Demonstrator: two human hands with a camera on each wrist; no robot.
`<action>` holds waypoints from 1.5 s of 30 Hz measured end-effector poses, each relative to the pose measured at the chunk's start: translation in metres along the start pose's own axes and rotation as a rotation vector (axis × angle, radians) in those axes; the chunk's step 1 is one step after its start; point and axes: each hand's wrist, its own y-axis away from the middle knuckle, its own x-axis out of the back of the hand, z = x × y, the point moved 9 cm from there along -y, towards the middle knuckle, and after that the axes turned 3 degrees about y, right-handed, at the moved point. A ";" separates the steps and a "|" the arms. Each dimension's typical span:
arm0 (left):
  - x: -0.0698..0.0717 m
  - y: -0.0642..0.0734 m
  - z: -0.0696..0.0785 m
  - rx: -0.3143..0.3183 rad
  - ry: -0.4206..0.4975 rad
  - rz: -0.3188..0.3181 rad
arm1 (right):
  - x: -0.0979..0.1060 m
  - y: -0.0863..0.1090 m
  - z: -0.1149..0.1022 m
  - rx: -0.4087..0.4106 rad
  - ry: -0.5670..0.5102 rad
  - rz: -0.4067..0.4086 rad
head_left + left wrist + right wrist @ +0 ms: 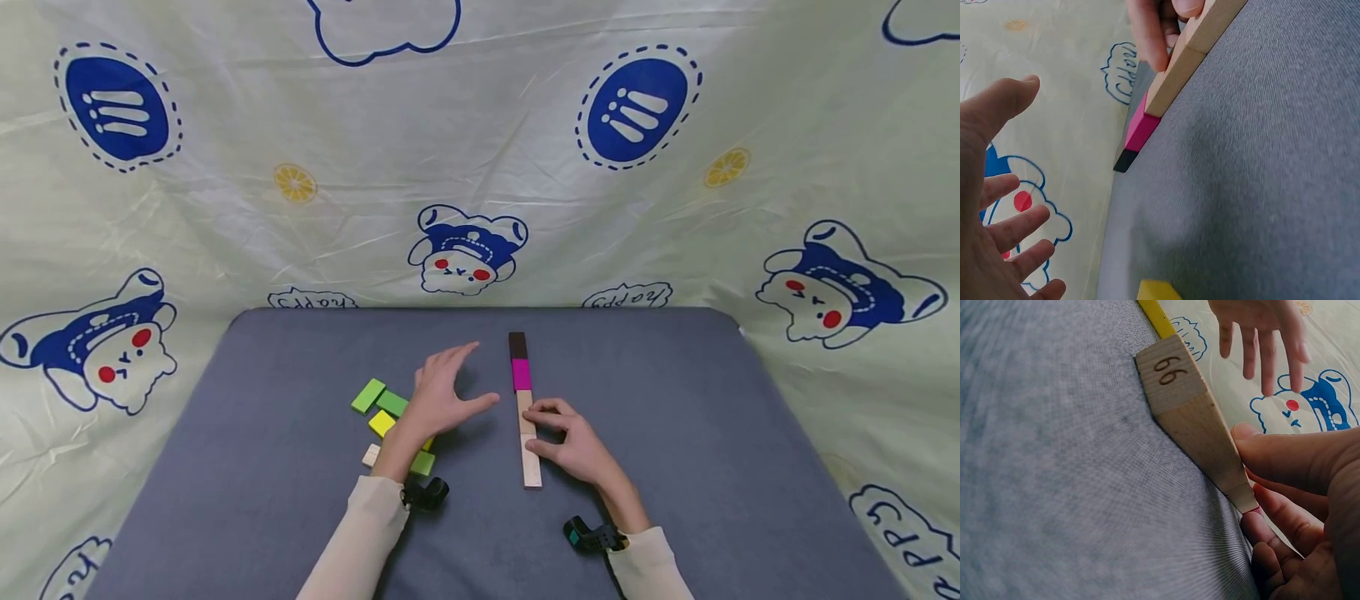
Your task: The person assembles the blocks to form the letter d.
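Observation:
A straight row of blocks runs away from the person: a dark brown block (517, 344) at the far end, then a magenta block (521, 375), then two plain wooden blocks, the nearer wooden block (532, 473) bearing a "66" on its end face in the right wrist view. My right hand (576, 442) touches the wooden blocks along their right side, thumb on the nearer one and fingertips on the farther one. My left hand (442, 400) hovers left of the row, fingers spread and thumb apart, holding nothing. Its palm faces the row.
Left of the row, partly hidden under my left hand and wrist, lie several loose blocks: a green block (368, 396), a yellow block (382, 423), a small wooden block (371, 455) and others. A grey cloth covers the table (675, 400); a printed curtain (480, 125) hangs behind.

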 end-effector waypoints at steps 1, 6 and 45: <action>0.002 0.002 -0.001 -0.003 0.000 0.010 | 0.000 0.000 0.000 0.004 -0.001 0.000; 0.014 0.011 -0.009 -0.015 -0.007 0.057 | 0.001 -0.001 0.001 0.011 -0.005 0.001; 0.092 0.061 -0.107 0.062 0.047 0.204 | -0.001 0.000 0.001 0.007 -0.011 -0.004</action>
